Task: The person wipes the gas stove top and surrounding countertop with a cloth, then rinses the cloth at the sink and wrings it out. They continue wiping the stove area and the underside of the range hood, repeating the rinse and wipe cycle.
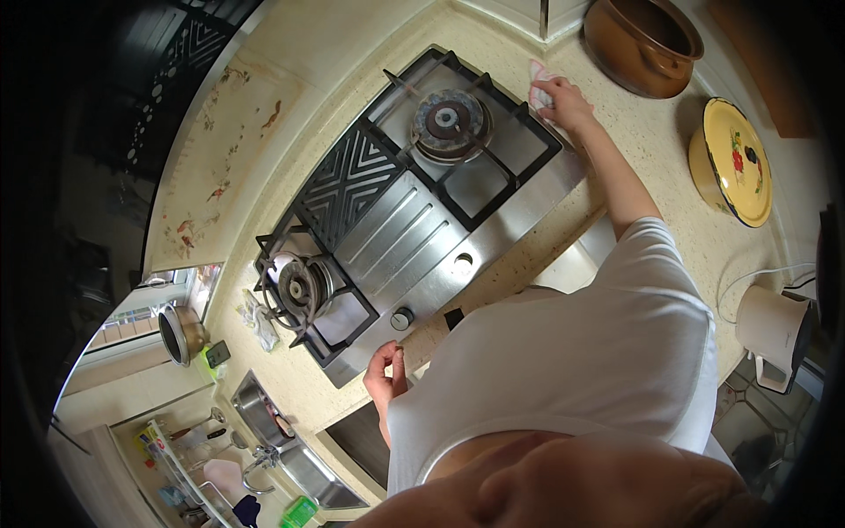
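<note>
My right hand (565, 102) holds a white and pink cloth (540, 92) down on the speckled countertop, beside the far right corner of the stainless steel gas hob (412, 231). Near the hob's front left edge is my left hand (386, 373), fingers curled together; whether anything is between them cannot be told. A round control knob (402, 319) sits just above that hand, and a round knob opening (463, 264) lies further right. The right burner (449, 122) and left burner (305, 288) have black pan supports around them.
A brown clay pot (640, 49), a yellow lidded enamel pot (733, 165) and a cream electric kettle (772, 336) stand along the right counter. Another cloth (259, 320) lies left of the hob. Beyond are a metal pot (180, 334), a phone (218, 354) and a steel sink (317, 475).
</note>
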{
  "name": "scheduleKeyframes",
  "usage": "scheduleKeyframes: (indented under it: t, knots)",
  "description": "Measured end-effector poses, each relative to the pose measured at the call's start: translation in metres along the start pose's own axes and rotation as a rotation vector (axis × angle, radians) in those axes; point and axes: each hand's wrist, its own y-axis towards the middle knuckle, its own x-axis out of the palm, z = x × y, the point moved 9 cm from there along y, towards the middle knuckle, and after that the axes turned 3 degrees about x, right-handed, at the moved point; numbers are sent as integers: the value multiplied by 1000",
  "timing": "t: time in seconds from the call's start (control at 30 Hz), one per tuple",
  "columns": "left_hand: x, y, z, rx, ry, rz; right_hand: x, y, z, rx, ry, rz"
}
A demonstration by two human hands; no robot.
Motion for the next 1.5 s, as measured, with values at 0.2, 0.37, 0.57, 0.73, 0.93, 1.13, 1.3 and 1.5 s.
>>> scheduleKeyframes:
  t: [0.2, 0.37, 0.57, 0.73, 0.93, 1.13, 1.3, 1.5]
  knots:
    - [7, 17, -7, 13, 31, -34, 26, 66, -9, -109, 26, 95]
    - [13, 25, -14, -9, 24, -63, 41, 110, -39, -166, -73, 34]
    - [14, 40, -9, 90, 85, -47, 48, 157, -48, -185, -27, 55]
    - [8, 31, -38, -17, 130, -27, 61, 200, -84, -289, -16, 75]
    - [19, 46, -28, 86, 95, -46, 62, 208, -97, -281, 26, 72]
    - [20, 38, -29, 132, 51, 28, 65, 185, -74, -172, 394, -185]
    - [26, 19, -62, 94, -61, 7, 21, 178, -75, -162, 888, -112]
    - [2, 4, -28, 111, 62, 67, -73, 172, -171, -278, 1293, 81]
